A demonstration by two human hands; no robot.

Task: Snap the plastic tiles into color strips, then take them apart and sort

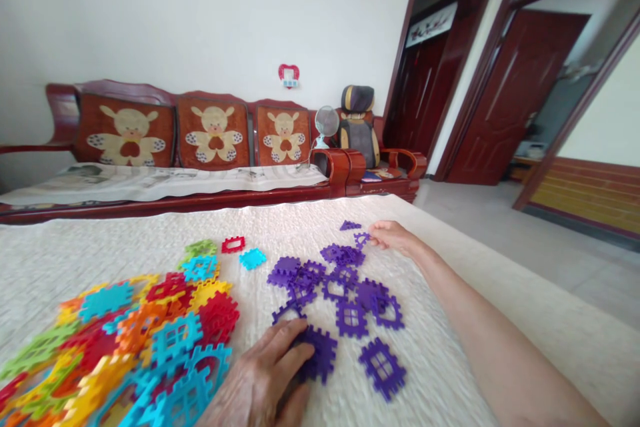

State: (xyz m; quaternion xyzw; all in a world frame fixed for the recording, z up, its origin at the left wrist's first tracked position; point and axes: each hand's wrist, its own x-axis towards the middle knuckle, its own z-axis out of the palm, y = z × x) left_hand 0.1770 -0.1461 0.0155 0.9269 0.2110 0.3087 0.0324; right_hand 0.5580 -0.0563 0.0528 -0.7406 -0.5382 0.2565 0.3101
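My left hand [263, 367] lies over a dark purple square building tile [323, 353], its fingers apart and resting on the tile's top. At the far side of the purple group, my right hand [393, 235] pinches the edge of a small purple triangular tile [360, 240]. Just beyond it lies another purple triangular piece [350, 225]. Between the hands spreads a loose cluster of purple interlocking tiles, including a window tile [351, 317] and a separate window tile [383, 368] nearer me. Part of the tile beneath my left hand is hidden.
A heap of mixed-colour tiles [145, 327] covers the left of the cloth-covered table [440, 280]. A red frame tile [233, 244] and a light blue tile [253, 258] lie between the groups. Behind stand a wooden sofa [270, 197] and a small fan [327, 121].
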